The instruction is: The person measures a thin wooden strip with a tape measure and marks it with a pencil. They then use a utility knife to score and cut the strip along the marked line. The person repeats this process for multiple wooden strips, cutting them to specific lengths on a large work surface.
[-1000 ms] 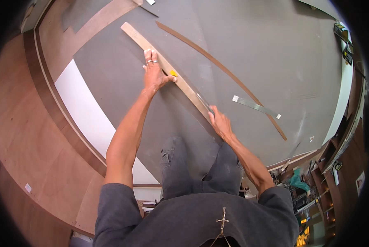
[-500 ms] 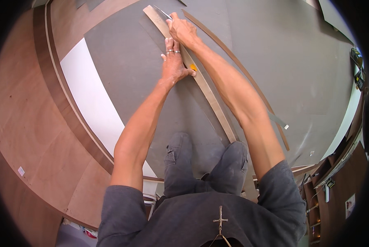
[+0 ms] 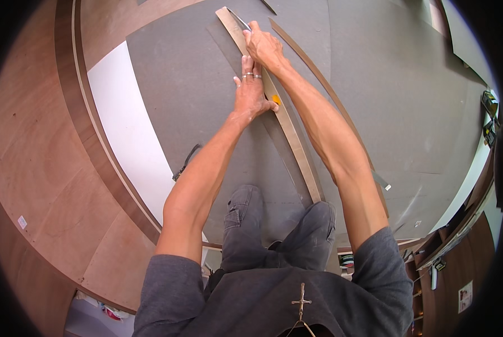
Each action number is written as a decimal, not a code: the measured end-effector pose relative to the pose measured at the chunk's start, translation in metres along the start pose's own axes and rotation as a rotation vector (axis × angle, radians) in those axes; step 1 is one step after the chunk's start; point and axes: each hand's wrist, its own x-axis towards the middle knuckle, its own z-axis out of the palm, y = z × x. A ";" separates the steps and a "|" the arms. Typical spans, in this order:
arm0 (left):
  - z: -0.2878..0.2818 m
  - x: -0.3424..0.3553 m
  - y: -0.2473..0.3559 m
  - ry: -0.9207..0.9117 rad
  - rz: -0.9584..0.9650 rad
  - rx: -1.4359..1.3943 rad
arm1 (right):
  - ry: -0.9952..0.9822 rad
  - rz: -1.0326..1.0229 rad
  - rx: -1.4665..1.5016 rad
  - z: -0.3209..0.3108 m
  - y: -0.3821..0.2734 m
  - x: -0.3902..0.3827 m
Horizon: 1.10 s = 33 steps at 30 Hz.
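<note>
A long, narrow wooden strip (image 3: 289, 130) lies slantwise across the large grey sheet (image 3: 386, 101). My left hand (image 3: 250, 92) lies on the strip's left edge. Its fingers stretch away from me and its thumb spreads across the strip, beside a small yellow patch (image 3: 275, 99). Beyond it, my right hand (image 3: 264, 47) is closed around a slim silver tool (image 3: 240, 20) that looks like a utility knife. The tool's thin end points to the strip's far end along its right edge. My fingers hide its handle.
A thin brown strip (image 3: 324, 84) lies to the right, with a metal ruler-like piece (image 3: 379, 178) by its near end. A white panel (image 3: 129, 112) and brown wooden boards (image 3: 60, 168) are at left. A dark curved object (image 3: 187, 160) sits beside my left forearm.
The whole view has shifted, so the strip and both hands appear farther right. Both hands keep nearly the same places on the strip. The dark object by my left forearm has come into sight.
</note>
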 end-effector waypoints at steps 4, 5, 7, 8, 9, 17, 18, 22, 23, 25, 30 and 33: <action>-0.001 0.000 0.007 0.006 -0.016 0.039 | -0.017 0.052 -0.013 0.006 0.001 0.006; -0.001 0.000 0.009 0.000 -0.016 0.042 | -0.020 0.057 -0.022 0.007 0.003 0.005; -0.002 0.002 0.010 0.004 -0.014 0.044 | -0.026 0.058 -0.036 0.004 0.004 0.006; -0.001 0.003 0.012 0.007 -0.006 0.041 | -0.021 0.032 -0.026 -0.001 0.010 0.003; 0.002 0.002 0.008 0.006 -0.003 0.038 | -0.023 0.007 -0.015 0.000 0.018 -0.005; 0.008 0.001 0.000 0.101 0.045 0.045 | -0.175 0.239 -0.010 -0.005 0.169 -0.355; 0.007 0.000 0.002 0.109 0.037 0.042 | -0.219 0.307 -0.015 -0.010 0.183 -0.389; 0.011 0.001 -0.003 0.077 0.034 0.025 | -0.073 0.309 0.034 -0.040 0.188 -0.407; 0.012 -0.001 -0.007 0.075 0.021 0.025 | -0.055 0.323 0.071 -0.059 0.165 -0.380; 0.010 -0.001 -0.007 0.069 0.021 0.019 | -0.041 0.333 0.113 -0.076 0.129 -0.323; 0.014 0.004 -0.011 0.102 0.058 0.004 | 0.140 -0.032 0.151 -0.024 0.081 -0.141; 0.010 0.002 -0.005 0.080 0.035 0.007 | 0.073 -0.041 0.142 -0.011 0.045 -0.065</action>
